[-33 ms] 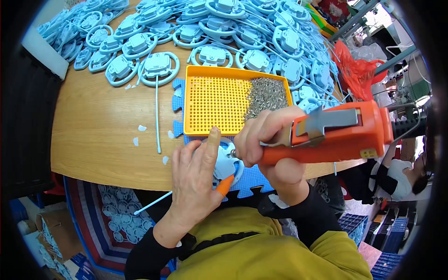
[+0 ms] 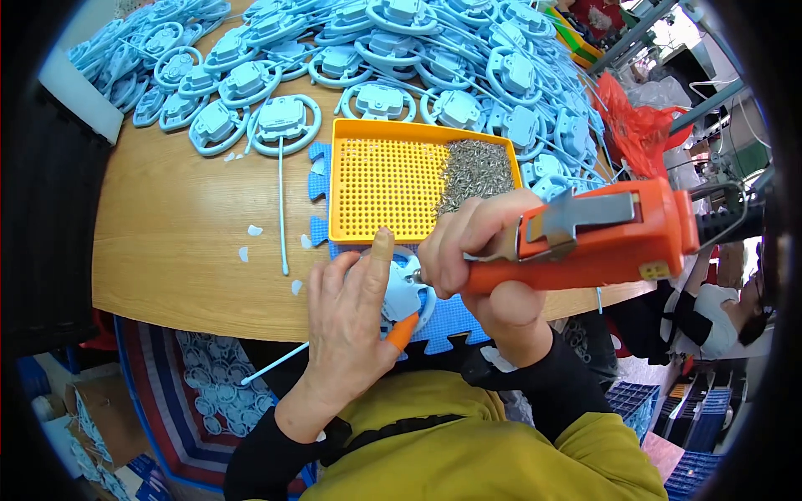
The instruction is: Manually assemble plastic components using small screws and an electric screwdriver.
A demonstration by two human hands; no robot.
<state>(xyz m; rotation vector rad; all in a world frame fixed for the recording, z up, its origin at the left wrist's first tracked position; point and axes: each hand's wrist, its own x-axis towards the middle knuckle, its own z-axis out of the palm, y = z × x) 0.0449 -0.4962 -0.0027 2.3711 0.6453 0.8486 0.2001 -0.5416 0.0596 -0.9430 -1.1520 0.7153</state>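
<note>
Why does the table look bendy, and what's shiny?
Head view: the fisheye lens likely bows the front edge of the wooden table; head view: spots at upper right wash out white, and the metal clip on the orange screwdriver shines.

I count one left hand point(image 2: 347, 307), one right hand point(image 2: 472, 238), one orange power screwdriver point(image 2: 601, 255), one blue part point(image 2: 403, 294) being worked, one yellow tray point(image 2: 384, 192), one red bag point(image 2: 635, 121), and uncountably many screws point(image 2: 476, 174) and piled blue parts point(image 2: 388, 46).
</note>
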